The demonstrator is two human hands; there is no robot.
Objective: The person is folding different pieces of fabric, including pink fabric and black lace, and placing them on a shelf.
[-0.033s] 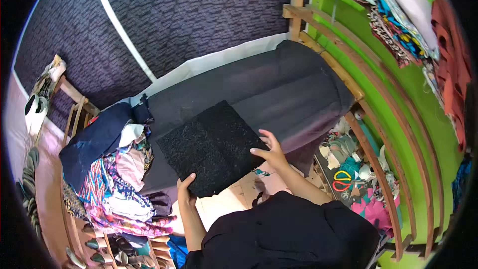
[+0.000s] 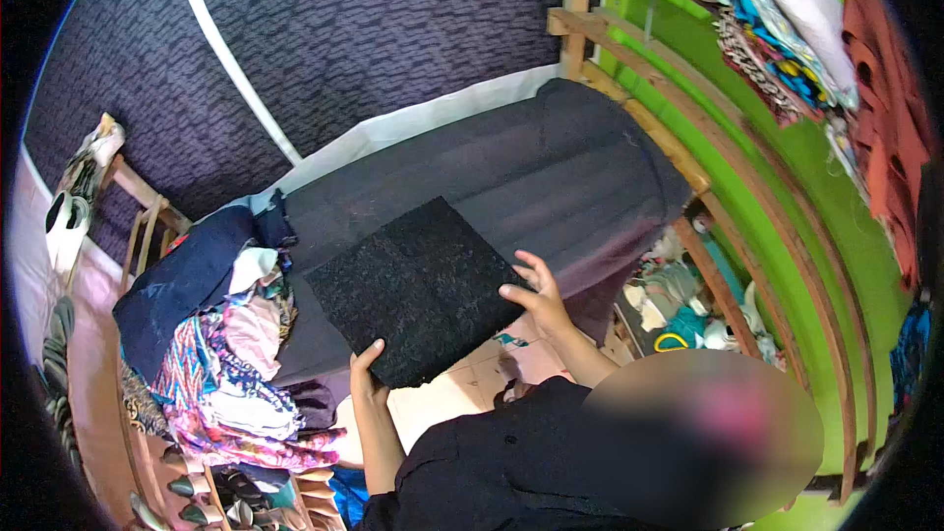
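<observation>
So the folded black garment is laid flat on the dark padded table, long axis running away up-left. It's pinched at its near corner by the left hand; the right hand is pressed spread-fingered on its right edge.

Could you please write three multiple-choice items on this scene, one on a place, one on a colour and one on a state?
1. Where does the pile of clothes lie?
A. left of the black folded cloth
B. on the wooden shelves
C. on the green wall

2. What colour is the folded cloth?
A. red
B. black
C. white

3. How do the hands meet the cloth?
A. both far from it
B. left hand and right hand at its near edges
C. one hand only

Answers: 1 A, the pile sits at its left; 2 B, it looks black and speckled; 3 B, each hand is at an edge.
</observation>
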